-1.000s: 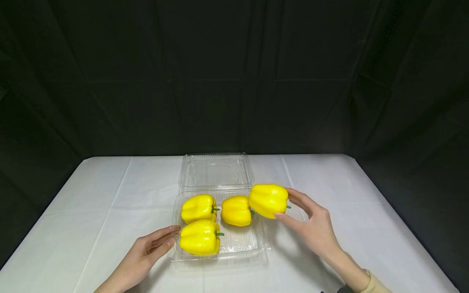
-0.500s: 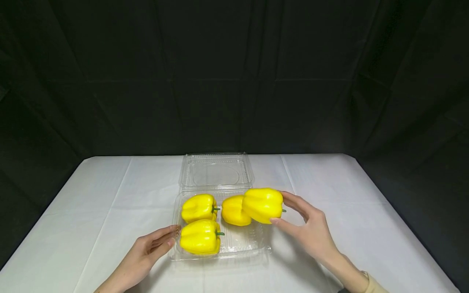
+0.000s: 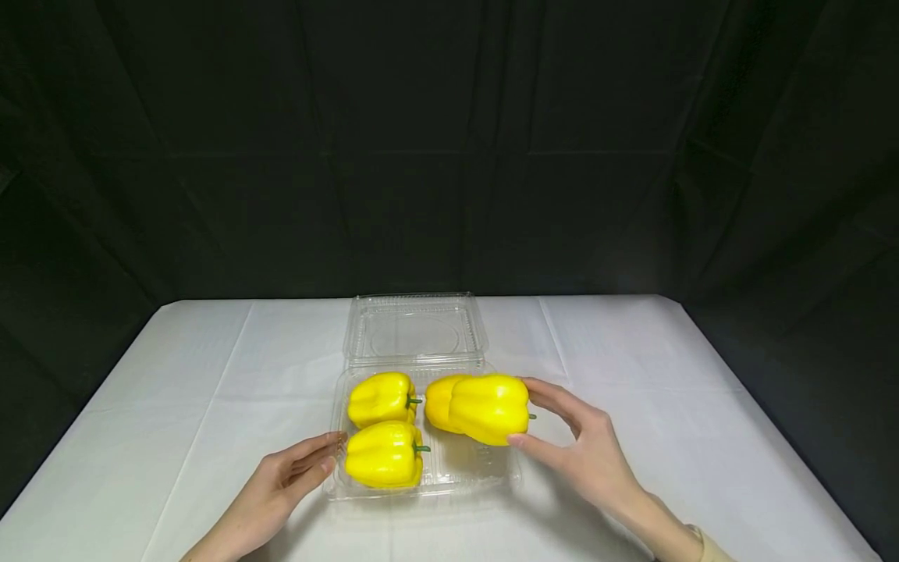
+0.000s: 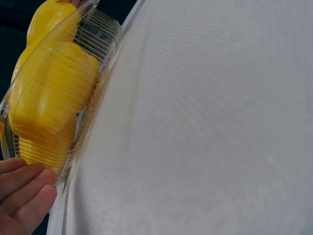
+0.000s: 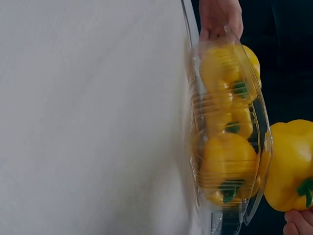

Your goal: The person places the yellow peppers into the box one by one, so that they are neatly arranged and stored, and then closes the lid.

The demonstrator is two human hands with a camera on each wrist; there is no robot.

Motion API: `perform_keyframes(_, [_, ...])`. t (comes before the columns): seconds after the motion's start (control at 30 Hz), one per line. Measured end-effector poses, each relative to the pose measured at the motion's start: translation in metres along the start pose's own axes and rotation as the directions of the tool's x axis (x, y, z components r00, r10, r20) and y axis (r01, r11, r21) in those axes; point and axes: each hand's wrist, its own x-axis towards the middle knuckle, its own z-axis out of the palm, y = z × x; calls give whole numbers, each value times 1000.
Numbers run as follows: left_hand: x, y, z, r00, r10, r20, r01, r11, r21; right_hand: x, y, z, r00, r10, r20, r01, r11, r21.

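Observation:
My right hand (image 3: 583, 449) holds a yellow bell pepper (image 3: 492, 410) by its stem end, thumb in front and fingers behind. This pepper overlaps another yellow pepper (image 3: 438, 402) in the head view; the right wrist view puts the held pepper (image 5: 291, 164) outside the rim. Two more peppers lie at the left of the clear plastic container (image 3: 460, 468), one at the back (image 3: 381, 400) and one in front (image 3: 384, 456). With fingers fairly straight, my left hand (image 3: 277, 484) touches the container's left side; its fingertips (image 4: 36, 171) rest against the ribbed wall.
The container's hinged lid (image 3: 414, 332) lies folded back on the white-covered table (image 3: 618, 359). A dark cloth (image 3: 421, 156) hangs behind the table and along both sides. Some container floor shows at the front right.
My right hand has carried its pepper left and down over the container, covering more of the back right pepper. My left hand stays at the container's side.

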Motion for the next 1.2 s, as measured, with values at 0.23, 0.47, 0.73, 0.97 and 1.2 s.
perform_keyframes(0.23, [1, 0, 0, 1000, -18, -2, 18, 1000, -8, -5, 0, 6, 997, -61, 50, 62, 998, -11])
perform_keyframes(0.47, [1, 0, 1, 1000, -12, 1, 12, 1000, 0, -8, 3, 12, 987, -123, 103, 123, 992, 7])
perform_keyframes(0.73, [1, 1, 1, 1000, -16, 5, 16, 1000, -8, -9, 4, 17, 974, -173, 145, 173, 985, 10])
perform_keyframes(0.97, [2, 0, -1, 1000, -21, 17, 21, 1000, -8, -7, 5, 19, 970, -190, 149, 193, 981, -6])
perform_keyframes(1.2, [2, 0, 0, 999, -36, 14, 36, 999, -15, -5, 7, 21, 952, -276, 136, 278, 961, 0])
